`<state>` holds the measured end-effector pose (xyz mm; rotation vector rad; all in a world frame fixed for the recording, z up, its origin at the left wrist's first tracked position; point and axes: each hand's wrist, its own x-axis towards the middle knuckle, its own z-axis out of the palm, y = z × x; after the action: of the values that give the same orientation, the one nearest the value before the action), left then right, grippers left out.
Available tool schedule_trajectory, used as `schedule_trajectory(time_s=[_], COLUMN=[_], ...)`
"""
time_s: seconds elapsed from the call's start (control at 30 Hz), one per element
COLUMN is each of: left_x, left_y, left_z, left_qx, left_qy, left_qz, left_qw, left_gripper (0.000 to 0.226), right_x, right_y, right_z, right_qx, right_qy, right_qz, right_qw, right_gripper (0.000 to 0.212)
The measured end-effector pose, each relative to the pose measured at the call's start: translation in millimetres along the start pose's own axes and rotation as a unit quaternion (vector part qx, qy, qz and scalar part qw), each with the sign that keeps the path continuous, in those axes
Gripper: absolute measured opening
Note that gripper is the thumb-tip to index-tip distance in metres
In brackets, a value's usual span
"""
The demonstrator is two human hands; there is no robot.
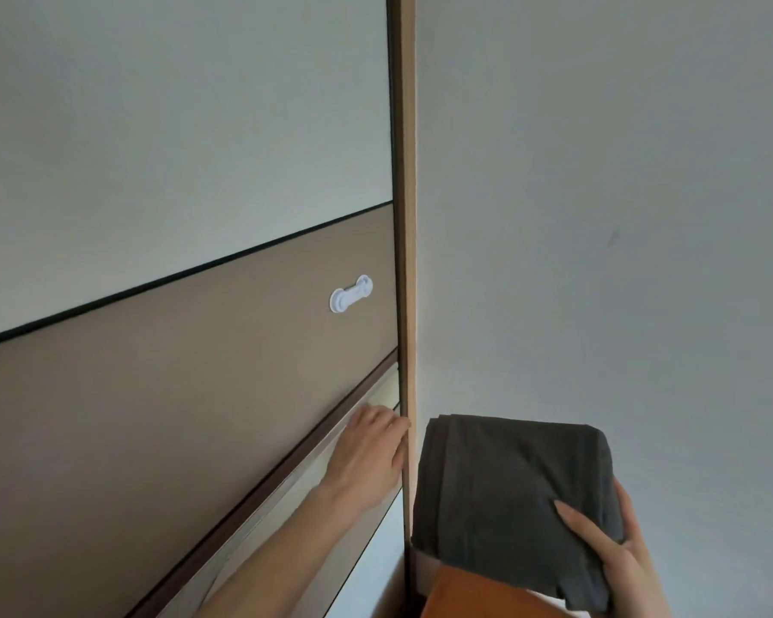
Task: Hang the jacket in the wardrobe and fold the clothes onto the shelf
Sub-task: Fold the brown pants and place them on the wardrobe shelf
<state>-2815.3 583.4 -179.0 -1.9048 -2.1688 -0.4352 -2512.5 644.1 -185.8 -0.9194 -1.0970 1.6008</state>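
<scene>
Pale grey wall [599, 194] fills the right half of the view, meeting a light wooden upright [406, 216] that edges the wardrobe door [175, 372], a sliding panel with a whitish upper section and a brown band below. On the brown band sits a small white plastic safety latch [351, 293]; no writing or brand can be read on it or anywhere else. The left hand [371, 443] rests at the door's edge beside the upright, fingers curled against it. The right hand [608, 555] grips a folded dark grey garment [509, 497], thumb on top and fingers underneath, holding it just right of the upright. Beneath it an orange cloth [465, 597] shows.
</scene>
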Motion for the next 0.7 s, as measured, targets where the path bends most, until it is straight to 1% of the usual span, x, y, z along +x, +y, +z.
schedule_trajectory(time_s=[0.03,0.07,0.1,0.17,0.2,0.27,0.3,0.33,0.37,0.43,0.5,0.67,0.7], left_x=[15.0,28.6,40.7,57.4,59.9,58.9,55.9,49.5,44.5,38.0,34.5,15.7,11.0], left_y=[-13.6,-24.7,-32.6,-45.1,-51.6,-60.7,-63.6,-66.3,-68.7,-72.6,-75.8,-74.8,-74.3], left_z=[9.5,19.3,27.4,41.6,48.6,55.9,58.9,62.6,63.9,64.1,65.3,53.2,49.3], left_qx=[0.064,0.124,0.175,0.28,0.343,0.464,0.505,0.534,0.548,0.555,0.559,0.523,0.524], left_qy=[-0.01,-0.017,-0.026,-0.068,-0.088,-0.144,-0.151,-0.154,-0.154,-0.142,-0.137,-0.149,-0.149], left_qz=[0.05,0.078,0.087,0.076,0.068,0.052,0.057,0.061,0.061,0.061,0.07,0.061,0.065], left_qw=[0.997,0.989,0.98,0.955,0.933,0.873,0.848,0.829,0.82,0.817,0.815,0.837,0.836], left_gripper=[0.028,0.032,0.04,0.058,0.063,0.068,0.071,0.074,0.077,0.079,0.08,0.083,0.084], right_x=[6.9,12.1,19.7,34.2,38.8,46.7,49.6,50.4,52.0,55.0,58.4,68.0,70.1], right_y=[0.8,0.0,-0.9,-1.3,-0.3,4.9,6.6,6.6,5.3,1.2,-3.5,-13.3,-15.4], right_z=[3.3,7.9,11.2,14.8,18.0,22.0,22.5,23.2,24.0,25.9,26.4,20.4,18.6], right_qx=[-0.005,-0.006,-0.005,-0.009,-0.011,0.01,0.022,0.035,0.052,0.067,0.069,0.08,0.082], right_qy=[0.007,0.015,0.018,0.025,0.031,0.036,0.038,0.041,0.039,0.039,0.027,-0.002,-0.009], right_qz=[0.0,-0.005,-0.003,-0.006,-0.006,-0.003,-0.003,-0.002,0.001,0.004,0.002,0.018,0.021], right_qw=[1.0,1.0,1.0,1.0,0.999,0.999,0.999,0.999,0.998,0.997,0.997,0.997,0.996], right_gripper=[0.106,0.109,0.112,0.119,0.12,0.116,0.113,0.107,0.097,0.08,0.072,0.07,0.07])
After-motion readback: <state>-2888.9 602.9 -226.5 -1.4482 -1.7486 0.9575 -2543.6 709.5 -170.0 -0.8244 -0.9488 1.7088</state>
